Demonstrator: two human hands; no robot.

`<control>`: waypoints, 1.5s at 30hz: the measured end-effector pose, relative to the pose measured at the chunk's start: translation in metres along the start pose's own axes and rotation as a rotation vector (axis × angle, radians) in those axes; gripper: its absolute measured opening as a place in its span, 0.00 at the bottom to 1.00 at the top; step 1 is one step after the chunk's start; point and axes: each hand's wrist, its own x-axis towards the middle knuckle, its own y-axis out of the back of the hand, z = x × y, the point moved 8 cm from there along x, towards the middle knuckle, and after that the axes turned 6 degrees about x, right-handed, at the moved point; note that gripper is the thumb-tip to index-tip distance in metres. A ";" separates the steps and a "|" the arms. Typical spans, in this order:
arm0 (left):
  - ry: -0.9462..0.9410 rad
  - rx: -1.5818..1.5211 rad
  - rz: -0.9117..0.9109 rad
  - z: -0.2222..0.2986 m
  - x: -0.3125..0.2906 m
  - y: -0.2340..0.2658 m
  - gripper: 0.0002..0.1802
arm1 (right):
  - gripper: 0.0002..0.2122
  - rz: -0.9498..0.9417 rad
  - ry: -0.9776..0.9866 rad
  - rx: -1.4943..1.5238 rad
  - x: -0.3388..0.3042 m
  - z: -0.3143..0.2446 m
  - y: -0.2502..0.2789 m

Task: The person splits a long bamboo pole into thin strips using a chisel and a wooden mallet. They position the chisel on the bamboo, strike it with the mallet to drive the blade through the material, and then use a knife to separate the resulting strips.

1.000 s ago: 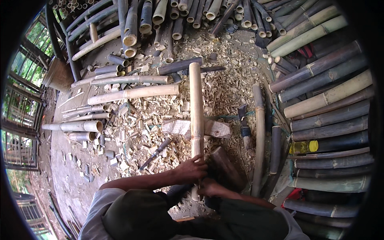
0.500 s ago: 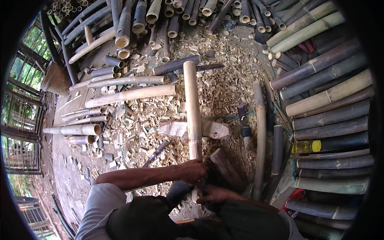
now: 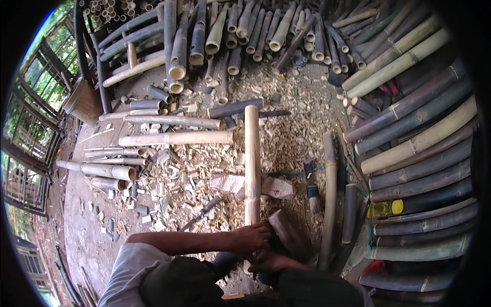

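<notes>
A pale, scraped bamboo pole [image 3: 252, 158] points away from me, resting across a rough wooden block [image 3: 228, 184]. Over its near end, my left hand [image 3: 249, 239] is closed, fingers curling past the pole's right side. Closer to my body, my right hand [image 3: 269, 261] is closed beside the pole's near tip. A thin dark piece shows between the two hands, but its kind is hidden. To the left, a dark-handled knife-like tool [image 3: 202, 212] lies among shavings. A hatchet-like tool with a dark head [image 3: 310, 179] lies on the right.
Bamboo chips cover the ground. A short thick log [image 3: 289, 233] leans right of my hands, near a long bamboo pole [image 3: 330, 199]. Cut bamboo lengths [image 3: 176, 138] lie left. Stacked bamboo [image 3: 414, 148] lines the right, with a yellow bottle [image 3: 386, 208] among it.
The whole view has shifted, so the scene sits lower in the picture. Both hands keep about the same place at the pole's near end; my left fingers have moved slightly.
</notes>
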 end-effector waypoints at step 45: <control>0.924 -0.959 0.698 -0.127 -0.057 -0.006 0.21 | 0.19 0.758 0.298 -0.082 0.067 -0.122 0.186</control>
